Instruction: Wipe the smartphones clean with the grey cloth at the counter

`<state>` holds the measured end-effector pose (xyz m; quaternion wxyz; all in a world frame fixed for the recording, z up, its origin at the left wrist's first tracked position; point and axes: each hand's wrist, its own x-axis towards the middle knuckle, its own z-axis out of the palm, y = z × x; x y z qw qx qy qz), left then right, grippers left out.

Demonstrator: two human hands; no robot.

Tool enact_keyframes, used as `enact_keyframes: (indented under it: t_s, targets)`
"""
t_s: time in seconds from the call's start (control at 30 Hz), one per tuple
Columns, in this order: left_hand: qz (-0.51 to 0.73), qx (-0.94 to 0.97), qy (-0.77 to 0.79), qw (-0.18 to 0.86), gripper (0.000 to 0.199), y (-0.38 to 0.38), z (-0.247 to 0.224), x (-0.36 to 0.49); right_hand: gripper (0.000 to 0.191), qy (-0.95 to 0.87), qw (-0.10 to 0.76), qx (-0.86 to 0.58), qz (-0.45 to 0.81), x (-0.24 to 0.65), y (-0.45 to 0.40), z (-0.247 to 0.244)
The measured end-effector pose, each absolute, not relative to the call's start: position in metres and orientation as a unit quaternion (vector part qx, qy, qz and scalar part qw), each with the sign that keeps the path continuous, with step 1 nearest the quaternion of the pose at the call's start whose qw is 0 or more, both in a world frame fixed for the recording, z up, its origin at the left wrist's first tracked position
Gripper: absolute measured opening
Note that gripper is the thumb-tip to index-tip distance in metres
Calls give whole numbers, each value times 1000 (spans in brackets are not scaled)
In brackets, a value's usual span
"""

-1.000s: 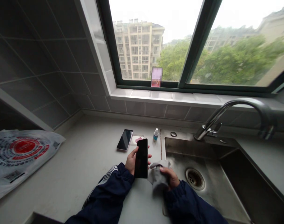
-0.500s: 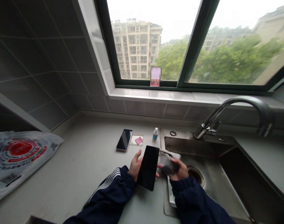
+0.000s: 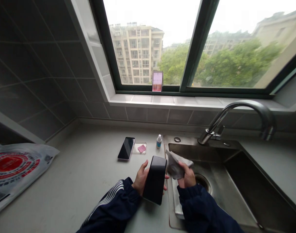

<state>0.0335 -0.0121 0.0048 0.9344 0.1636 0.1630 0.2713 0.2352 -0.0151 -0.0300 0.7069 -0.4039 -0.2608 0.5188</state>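
A black smartphone (image 3: 154, 180) lies tilted, dark screen up, in my left hand (image 3: 140, 177), whose thumb and fingertips show at its two sides. My right hand (image 3: 187, 176) pinches a grey cloth (image 3: 177, 164) over the sink's left edge, just right of the phone and apart from it. Beyond my hands, a second phone (image 3: 126, 148) with a dark screen rests on the counter. Beside it are a clear phone case (image 3: 140, 144) and a small pink square (image 3: 142, 148). A little bottle (image 3: 159, 141) with a white cap and blue label stands upright near the sink.
At right is a steel sink (image 3: 225, 181) with a curved chrome faucet (image 3: 235, 105) reaching over it. A plastic bag (image 3: 19, 168) with red print lies on the counter (image 3: 72, 181) at left. Behind the counter are a tiled ledge (image 3: 165, 100) and a window.
The cloth has swung up and spread out in my right hand, moving away from the phone. The phone stays in my left hand. The whole view has shifted slightly.
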Motion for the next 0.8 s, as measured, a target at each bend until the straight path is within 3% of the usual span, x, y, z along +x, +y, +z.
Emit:
enact_keyframes:
  t_s: [0.13, 0.43, 0.8]
  targets:
    - [259, 164, 148, 940, 77, -11, 2, 33, 33, -402, 676, -483, 384, 227, -23, -25]
    - [235, 158, 125, 951, 81, -8, 1, 31, 53, -749, 441, -450, 207, 218, -39, -31]
    - [290, 161, 119, 936, 84, -6, -2, 33, 58, -883, 273, -364, 113, 216, -58, 1]
